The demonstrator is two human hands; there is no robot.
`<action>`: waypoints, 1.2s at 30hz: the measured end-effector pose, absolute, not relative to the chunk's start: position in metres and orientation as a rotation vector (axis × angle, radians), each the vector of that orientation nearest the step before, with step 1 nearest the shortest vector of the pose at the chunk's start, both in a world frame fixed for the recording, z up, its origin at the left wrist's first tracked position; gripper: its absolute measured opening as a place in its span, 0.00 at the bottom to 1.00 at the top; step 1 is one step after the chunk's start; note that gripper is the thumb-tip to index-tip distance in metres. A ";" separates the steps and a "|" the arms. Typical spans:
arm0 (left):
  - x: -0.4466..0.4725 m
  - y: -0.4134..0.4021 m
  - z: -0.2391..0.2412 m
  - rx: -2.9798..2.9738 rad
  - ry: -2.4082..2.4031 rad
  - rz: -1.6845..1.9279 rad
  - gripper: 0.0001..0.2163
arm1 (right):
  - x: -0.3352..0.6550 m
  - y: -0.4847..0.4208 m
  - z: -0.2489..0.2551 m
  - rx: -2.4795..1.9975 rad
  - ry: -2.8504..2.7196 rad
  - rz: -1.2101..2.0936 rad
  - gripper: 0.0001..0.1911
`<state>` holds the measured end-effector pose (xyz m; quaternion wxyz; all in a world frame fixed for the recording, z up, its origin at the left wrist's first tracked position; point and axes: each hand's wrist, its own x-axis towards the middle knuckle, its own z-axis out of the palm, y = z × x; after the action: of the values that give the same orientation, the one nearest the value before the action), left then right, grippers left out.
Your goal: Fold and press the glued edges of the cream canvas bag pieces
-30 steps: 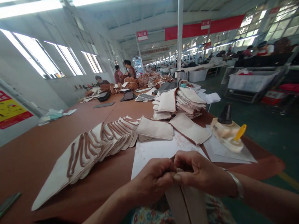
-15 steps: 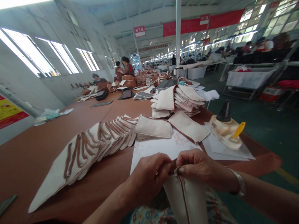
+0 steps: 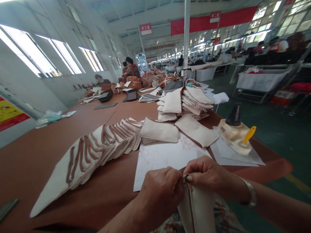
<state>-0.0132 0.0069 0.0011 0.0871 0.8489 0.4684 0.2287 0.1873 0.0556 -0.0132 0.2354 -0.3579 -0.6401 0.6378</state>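
Observation:
A cream fabric piece (image 3: 202,207) with a brown seam down its middle hangs over my lap, at the table's near edge. My left hand (image 3: 161,191) is closed at the left of its top edge, fingers curled in and the thumb mostly hidden. My right hand (image 3: 210,176), with a bracelet on its wrist, pinches the top edge near the seam between thumb and fingers. Both hands almost touch. Beyond them lies a white paper sheet (image 3: 162,158). On it rest a cream panel (image 3: 159,130) and another brown-edged panel (image 3: 196,130).
A fanned row of cream pieces with brown strips (image 3: 85,161) spreads over the brown table (image 3: 116,200) at left. Stacked panels (image 3: 173,102) stand behind the paper. A tray with a black nozzle bottle (image 3: 233,115) and yellow-handled tool (image 3: 249,134) sits at right. Co-workers stand far back.
My left hand has turned and curled further closed, moving right and slightly down against the fabric's top edge. My right hand keeps its pinch in nearly the same place.

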 end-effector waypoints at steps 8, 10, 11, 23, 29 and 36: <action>-0.011 0.007 0.002 2.617 1.429 0.554 0.08 | 0.188 0.056 -0.012 -1.012 -1.893 1.652 0.10; -0.008 0.007 0.002 2.666 1.476 0.521 0.08 | 0.188 0.055 -0.012 -1.015 -1.954 1.588 0.09; -0.007 0.007 0.002 2.646 1.498 0.523 0.08 | 0.188 0.054 -0.012 -1.011 -1.994 1.551 0.09; -0.018 0.026 0.006 1.642 1.120 0.567 0.08 | 0.191 0.047 -0.013 -1.080 -1.978 1.411 0.04; -0.007 0.020 0.004 1.648 1.214 0.485 0.11 | 0.191 0.044 -0.020 -0.969 -1.967 1.306 0.03; -0.002 0.019 0.001 1.506 1.282 0.506 0.07 | 0.203 0.042 -0.030 -0.577 -2.216 0.773 0.08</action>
<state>-0.0024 0.0188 0.0011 0.5227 0.6291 0.5352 0.2113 0.2027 0.0417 -0.0299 0.3544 -0.2233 -0.8574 0.2991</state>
